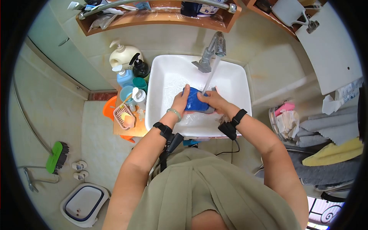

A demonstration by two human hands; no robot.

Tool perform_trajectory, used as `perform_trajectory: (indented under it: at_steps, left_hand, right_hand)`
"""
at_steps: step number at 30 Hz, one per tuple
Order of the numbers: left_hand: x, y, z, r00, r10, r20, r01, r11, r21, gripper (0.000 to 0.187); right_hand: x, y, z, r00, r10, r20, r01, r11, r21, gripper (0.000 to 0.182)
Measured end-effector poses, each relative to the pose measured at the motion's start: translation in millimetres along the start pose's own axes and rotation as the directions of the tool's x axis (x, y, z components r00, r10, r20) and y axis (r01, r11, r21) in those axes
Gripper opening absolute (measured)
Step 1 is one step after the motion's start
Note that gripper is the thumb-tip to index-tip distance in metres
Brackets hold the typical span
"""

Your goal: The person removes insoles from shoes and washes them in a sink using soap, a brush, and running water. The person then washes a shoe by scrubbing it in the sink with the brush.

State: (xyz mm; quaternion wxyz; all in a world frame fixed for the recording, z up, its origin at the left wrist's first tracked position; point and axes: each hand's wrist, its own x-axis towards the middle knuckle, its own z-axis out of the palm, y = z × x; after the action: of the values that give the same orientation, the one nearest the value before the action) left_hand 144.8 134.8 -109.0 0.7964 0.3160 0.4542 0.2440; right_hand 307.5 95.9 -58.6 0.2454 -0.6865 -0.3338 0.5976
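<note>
Over the white sink [161, 115], a blue object [196, 101] is held between my two hands under running water from the metal faucet [209, 53]. My left hand [181, 101] grips its left side, thumb pointing up along the edge. On the right side, my right hand [214, 100] holds it with the thumb on top, near where the water stream lands. Some pink shows below the blue object. The fingers under it are mostly hidden. Splashing water covers part of the basin floor.
Left of the sink stand pump bottles [124, 76], cups and a pink soap basket [125, 117]. A wooden shelf [153, 17] hangs above. Towels [329, 128] hang at the right. A green brush [57, 157] and a folding basin [84, 203] are at the lower left.
</note>
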Motion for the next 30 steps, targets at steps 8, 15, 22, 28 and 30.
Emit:
perform_trajectory:
  at_steps: [8, 15, 22, 28, 30]
  left_hand:
    - [11, -19, 17, 0.906, 0.4, -0.141, -0.212, 0.715, 0.667, 0.051]
    - [35, -48, 13, 0.862, 0.479, -0.162, -0.207, 0.626, 0.752, 0.043]
    - [0, -11, 5, 1.0, 0.007, 0.008, -0.007, 1.0, 0.014, 0.043]
    - [10, -21, 5, 0.993, -0.11, 0.03, 0.11, 0.994, 0.018, 0.037]
    - [16, -27, 9, 0.99, -0.105, -0.091, 0.119, 0.98, 0.162, 0.034]
  right_hand:
    - [27, 43, 2, 0.899, -0.422, -0.122, 0.305, 0.799, -0.519, 0.027]
    - [33, 41, 11, 0.831, -0.552, -0.066, 0.292, 0.535, -0.793, 0.024]
    - [29, 35, 2, 0.784, -0.606, -0.137, 0.436, 0.694, -0.572, 0.029]
    - [38, 33, 1, 0.818, -0.574, -0.03, 0.4, 0.607, -0.687, 0.039]
    - [45, 38, 9, 0.852, -0.513, -0.107, 0.267, 0.601, -0.753, 0.043]
